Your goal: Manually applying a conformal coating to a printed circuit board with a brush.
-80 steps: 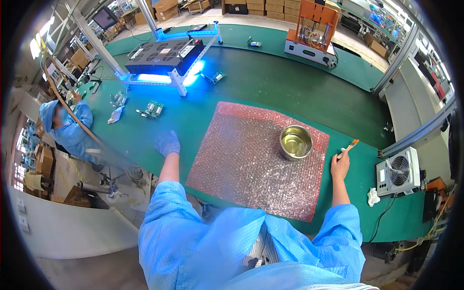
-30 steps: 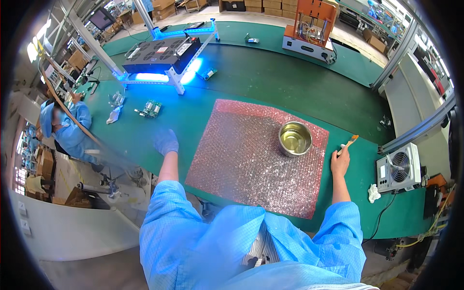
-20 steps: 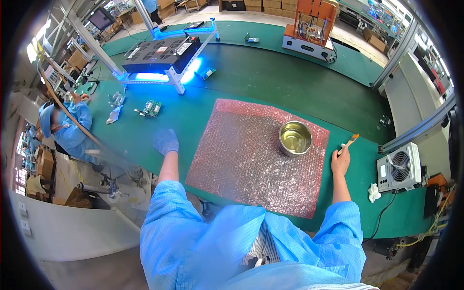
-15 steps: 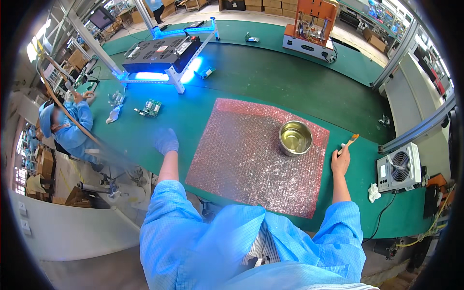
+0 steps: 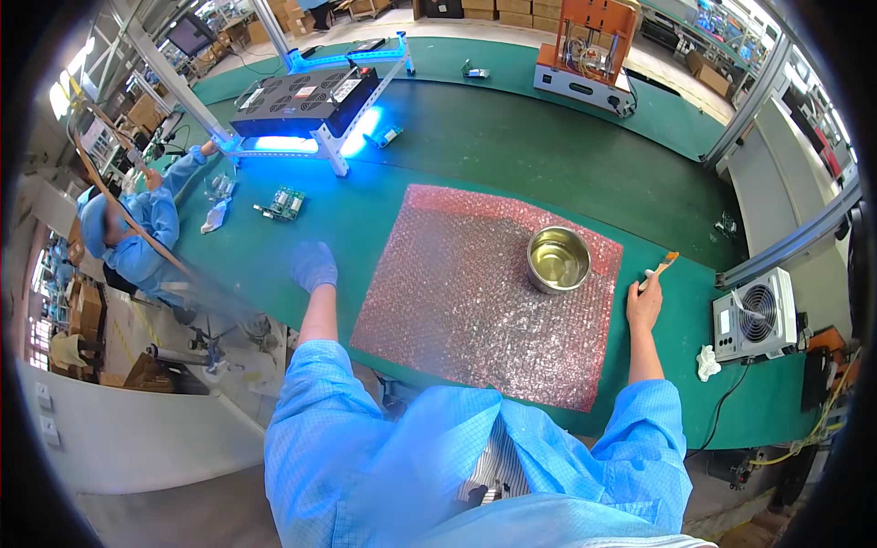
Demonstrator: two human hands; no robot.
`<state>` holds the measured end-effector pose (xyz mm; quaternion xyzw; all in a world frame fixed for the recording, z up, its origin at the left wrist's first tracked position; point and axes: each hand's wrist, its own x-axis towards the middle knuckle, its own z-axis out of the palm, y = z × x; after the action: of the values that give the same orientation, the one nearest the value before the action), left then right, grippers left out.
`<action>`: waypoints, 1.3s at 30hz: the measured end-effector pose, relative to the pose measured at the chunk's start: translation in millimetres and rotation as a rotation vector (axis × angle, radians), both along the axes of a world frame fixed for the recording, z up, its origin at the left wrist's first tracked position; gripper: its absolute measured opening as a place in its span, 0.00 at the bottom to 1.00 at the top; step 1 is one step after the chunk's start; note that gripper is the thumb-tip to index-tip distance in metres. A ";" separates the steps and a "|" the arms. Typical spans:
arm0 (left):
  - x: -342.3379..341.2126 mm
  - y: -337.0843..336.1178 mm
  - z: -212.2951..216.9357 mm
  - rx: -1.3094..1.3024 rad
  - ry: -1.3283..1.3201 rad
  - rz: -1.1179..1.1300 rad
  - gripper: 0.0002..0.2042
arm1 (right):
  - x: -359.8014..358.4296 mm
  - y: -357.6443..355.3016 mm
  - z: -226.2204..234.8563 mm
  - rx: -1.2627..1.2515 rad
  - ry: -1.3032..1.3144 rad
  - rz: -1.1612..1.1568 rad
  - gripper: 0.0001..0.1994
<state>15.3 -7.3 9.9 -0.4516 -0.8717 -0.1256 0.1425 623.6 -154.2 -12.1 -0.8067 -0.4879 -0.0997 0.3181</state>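
My left hand, in a pale glove, rests on the green table left of the bubble wrap; its fingers look loosely laid out and hold nothing, though that area is hazy. Bare, my right hand is closed round the handle of a small brush at the right of the table. The brush's orange-brown bristles point up and away from me. Between my hands lies a sheet of pink bubble wrap. On its right part stands a round metal bowl holding a clear yellowish liquid.
A black fan unit sits on a blue-lit frame. Circuit boards lie nearby. An orange-and-white machine stands at the back. At right are a fan box and a crumpled white cloth. A co-worker sits at left.
The co-worker at left has stretched an arm toward the blue-lit frame and leaned slightly. My hands, the brush and the bowl stay where they were.
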 end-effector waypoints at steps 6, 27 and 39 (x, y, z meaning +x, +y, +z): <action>-1.2 0.0 0.1 -0.046 -0.025 0.009 0.20 | 0.3 0.1 -0.6 -0.017 0.012 -0.012 0.16; -2.3 0.4 -3.0 -0.037 0.007 0.004 0.20 | -1.1 -0.6 2.0 -0.026 0.037 -0.006 0.16; 2.3 -2.1 3.3 -0.013 -0.018 0.005 0.19 | 1.1 -0.5 -1.4 -0.017 0.018 -0.002 0.16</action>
<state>17.6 -9.4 13.2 -0.4491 -0.8750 -0.1235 0.1319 624.7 -154.7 -13.6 -0.8107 -0.4851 -0.0888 0.3155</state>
